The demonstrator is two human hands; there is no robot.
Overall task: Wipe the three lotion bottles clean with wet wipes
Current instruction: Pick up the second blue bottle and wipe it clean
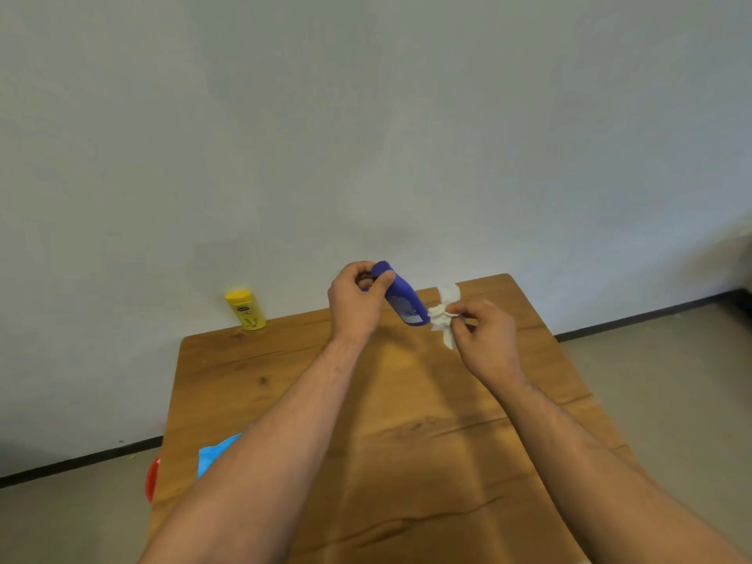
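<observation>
Two-handed: gripping tilted purple plastic lotion bottle in left hand, pinching crumpled white wet wipe against it with right hand.

The yellow lotion bottle stands at the wooden table's far left corner, close to the wall. A blue packet lies at the table's near left edge. The table's middle and right side show bare wood.

An upright lotion bottle stands at the desk's far-left corner. To its right, above the desk, a tilted bottle has a wet wipe touching its right side.
</observation>
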